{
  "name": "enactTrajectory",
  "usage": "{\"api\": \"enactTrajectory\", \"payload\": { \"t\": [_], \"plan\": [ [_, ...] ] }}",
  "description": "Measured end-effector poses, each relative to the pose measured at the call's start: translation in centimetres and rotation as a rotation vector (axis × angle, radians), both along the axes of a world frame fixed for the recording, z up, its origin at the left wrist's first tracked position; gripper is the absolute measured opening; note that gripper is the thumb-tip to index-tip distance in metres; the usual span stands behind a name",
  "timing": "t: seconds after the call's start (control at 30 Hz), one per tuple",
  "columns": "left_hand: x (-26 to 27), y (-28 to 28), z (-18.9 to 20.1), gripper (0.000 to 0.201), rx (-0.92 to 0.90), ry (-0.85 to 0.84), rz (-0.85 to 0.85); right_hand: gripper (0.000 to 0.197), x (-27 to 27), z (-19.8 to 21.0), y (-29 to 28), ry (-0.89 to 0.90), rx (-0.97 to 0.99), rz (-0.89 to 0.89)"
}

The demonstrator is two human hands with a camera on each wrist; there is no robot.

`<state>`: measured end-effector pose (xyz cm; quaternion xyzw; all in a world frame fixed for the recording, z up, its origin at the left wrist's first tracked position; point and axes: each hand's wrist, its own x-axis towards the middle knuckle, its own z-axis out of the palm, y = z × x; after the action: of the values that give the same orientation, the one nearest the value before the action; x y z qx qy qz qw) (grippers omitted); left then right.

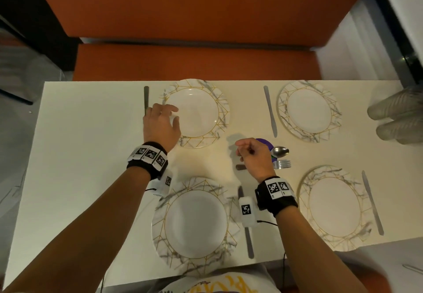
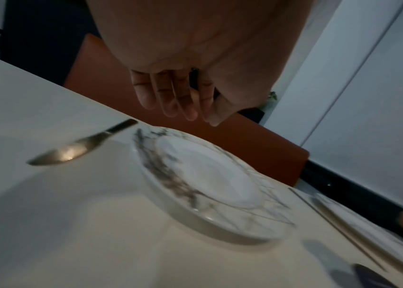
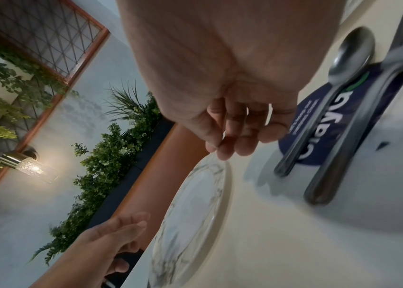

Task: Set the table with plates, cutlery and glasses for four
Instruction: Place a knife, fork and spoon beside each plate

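Four marbled, gold-lined plates sit on the white table point(image 1: 80, 155). My left hand point(image 1: 169, 115) hovers open, fingers point(image 2: 176, 101) straight, over the left rim of the far-left plate point(image 1: 220, 102). Just left of that plate lies a spoon point(image 2: 57, 155), its bowl hidden under the hand in the head view. My right hand point(image 1: 246, 150) hangs loosely curled and holds nothing. Beneath it a spoon point(image 1: 280, 152) and a fork point(image 1: 282, 164) lie on a purple coaster point(image 3: 318, 120). One knife lies beside the far-right plate point(image 1: 270, 112), one beside the near-right plate point(image 1: 372, 201), and one beside the near-left plate point(image 1: 249, 240).
Two ribbed clear glasses point(image 1: 396, 114) lie at the table's right edge. An orange bench point(image 1: 194, 61) runs along the far side. The near-left plate point(image 1: 160, 224) and near-right plate point(image 1: 306, 192) lie close to the front edge, beside my forearms.
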<state>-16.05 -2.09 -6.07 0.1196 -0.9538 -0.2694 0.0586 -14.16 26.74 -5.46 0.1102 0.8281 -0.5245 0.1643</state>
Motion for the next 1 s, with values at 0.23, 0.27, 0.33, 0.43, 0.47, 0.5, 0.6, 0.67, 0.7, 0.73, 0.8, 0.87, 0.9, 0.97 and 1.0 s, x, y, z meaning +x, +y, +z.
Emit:
{"api": "enactTrajectory", "payload": {
  "t": [0.23, 0.27, 0.33, 0.43, 0.47, 0.5, 0.6, 0.67, 0.7, 0.73, 0.8, 0.87, 0.9, 0.97, 1.0],
  "plan": [
    [1.3, 11.2, 0.9, 0.017, 0.135, 0.009, -0.194, 0.014, -0.9, -0.3, 7.5, 0.118, 0.328, -0.113],
    [1.4, 12.8, 0.7, 0.015, 0.149, -0.008, -0.223, 0.016, -1.2, -0.5, 8.7, 0.116, 0.388, -0.122],
    [1.5, 15.8, 0.3, 0.014, 0.19, -0.055, -0.264, 0.023, -1.8, -1.0, 10.4, 0.085, 0.533, -0.112],
    [1.7, 19.3, -0.1, 0.014, 0.25, -0.114, -0.286, 0.034, -2.9, -1.2, 11.9, -0.035, 0.776, 0.022],
    [1.7, 20.2, -0.2, 0.015, 0.254, -0.136, -0.282, 0.038, -3.2, -1.3, 12.2, -0.066, 0.825, 0.076],
    [1.8, 21.0, -0.2, 0.016, 0.255, -0.159, -0.275, 0.039, -3.5, -1.4, 12.3, -0.087, 0.851, 0.12],
    [1.8, 23.1, -0.4, 0.017, 0.257, -0.208, -0.243, 0.031, -4.0, -1.8, 12.9, -0.116, 0.829, 0.172],
    [1.8, 24.1, -0.3, 0.018, 0.267, -0.239, -0.217, 0.025, -4.3, -2.0, 13.4, -0.142, 0.759, 0.173],
    [1.7, 24.6, -0.2, 0.018, 0.268, -0.249, -0.206, 0.023, -4.4, -2.0, 13.6, -0.152, 0.71, 0.161],
    [1.7, 25.0, -0.1, 0.018, 0.267, -0.256, -0.194, 0.02, -4.5, -2.1, 13.9, -0.155, 0.644, 0.139],
    [1.5, 25.7, 0.1, 0.019, 0.263, -0.248, -0.171, 0.016, -4.7, -2.0, 14.4, -0.117, 0.472, 0.087],
    [1.2, 26.1, 0.5, 0.021, 0.255, -0.227, -0.154, 0.013, -4.9, -1.4, 14.7, -0.01, 0.337, 0.1],
    [1.1, 26.3, 0.7, 0.024, 0.247, -0.221, -0.153, 0.012, -5.0, -0.7, 14.8, 0.054, 0.298, 0.126],
    [0.7, 26.6, 1.2, 0.03, 0.249, -0.216, -0.151, 0.008, -5.7, 0.9, 14.7, 0.176, 0.269, 0.179],
    [0.5, 26.7, 1.5, 0.031, 0.273, -0.215, -0.146, 0.007, -6.2, 1.8, 14.6, 0.231, 0.268, 0.2]
  ]
}}
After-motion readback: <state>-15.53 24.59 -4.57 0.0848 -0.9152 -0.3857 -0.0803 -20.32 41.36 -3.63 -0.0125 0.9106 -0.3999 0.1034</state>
